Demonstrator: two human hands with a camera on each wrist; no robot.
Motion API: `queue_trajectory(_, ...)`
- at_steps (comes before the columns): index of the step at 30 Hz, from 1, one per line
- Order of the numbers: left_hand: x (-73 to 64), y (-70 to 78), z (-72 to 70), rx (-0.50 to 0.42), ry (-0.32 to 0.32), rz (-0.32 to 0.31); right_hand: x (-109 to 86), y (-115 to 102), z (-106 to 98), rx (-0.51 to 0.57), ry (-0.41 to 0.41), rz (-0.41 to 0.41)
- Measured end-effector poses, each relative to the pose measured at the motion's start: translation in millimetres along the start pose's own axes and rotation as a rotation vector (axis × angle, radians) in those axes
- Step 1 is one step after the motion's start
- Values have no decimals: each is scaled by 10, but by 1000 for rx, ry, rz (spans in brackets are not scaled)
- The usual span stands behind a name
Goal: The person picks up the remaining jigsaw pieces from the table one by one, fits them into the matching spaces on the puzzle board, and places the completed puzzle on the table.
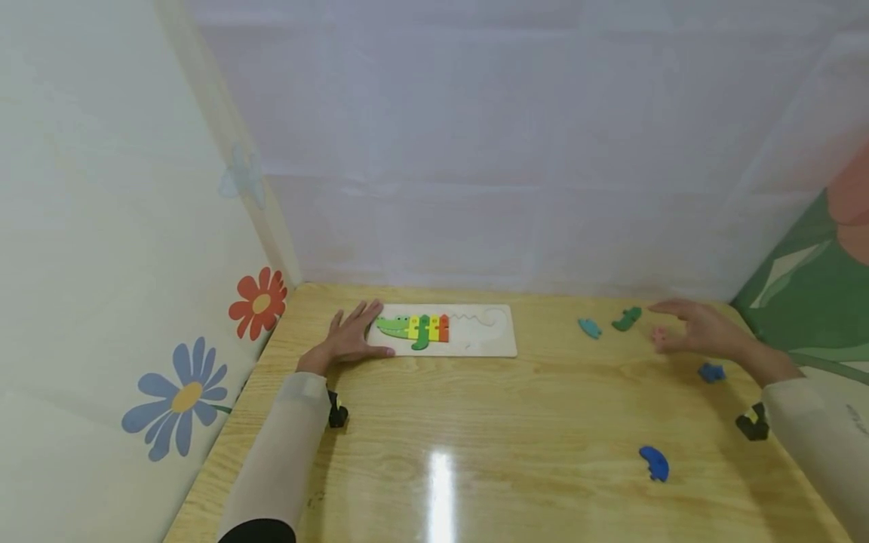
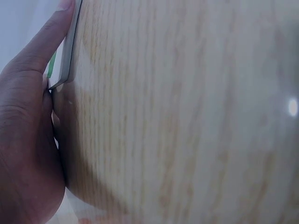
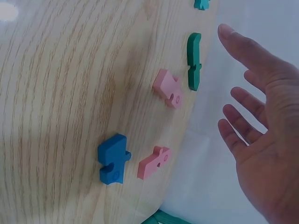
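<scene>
"Blue curved piece is nearest. Where exactly?"

"Right half of the surface, well apart from the rest. Next out: smaller blue piece, towards the right edge, on the near side of the right hand."

"Right hand holding anything?"

"No. Fingers loosely spread, nothing gripped."

"Key relation?"

"Pink piece. Lies on the surface, left of the right palm, just beside the thumb. Right hand is much nearer; the left is across at the board."

"Thumb touching it?"

"Head view can't settle that. Right wrist view has the fingers apart from every piece. Second pink piece shows there too, beside the smaller blue one, long axis slanted."

"Left hand?"

"Spread on the board's left end, thumb along its near edge. Probably steadying it."

"Board?"

"Near the far left corner, long axis along the far edge. Crocodile pieces fill its left part; right part has only an outline."

"Left over?"

"Teal piece, then green piece, between board and right hand. Green one's long axis slants, far end rightward. Pale backdrop behind."
</scene>
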State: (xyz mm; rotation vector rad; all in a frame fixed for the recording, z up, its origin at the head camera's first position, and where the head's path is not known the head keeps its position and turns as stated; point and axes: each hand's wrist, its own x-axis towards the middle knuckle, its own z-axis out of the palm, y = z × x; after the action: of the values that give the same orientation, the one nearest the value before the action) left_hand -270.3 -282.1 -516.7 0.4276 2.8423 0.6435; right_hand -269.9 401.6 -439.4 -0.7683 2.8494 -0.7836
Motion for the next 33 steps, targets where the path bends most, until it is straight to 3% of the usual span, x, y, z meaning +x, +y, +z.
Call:
queue_trajectory(11,-26,14,6,5,-5,-3,-58,83,47,-40,2,36)
queue_trajectory(33,39,-100,73,-7,12,13,-56,356,266,-187,145,-143)
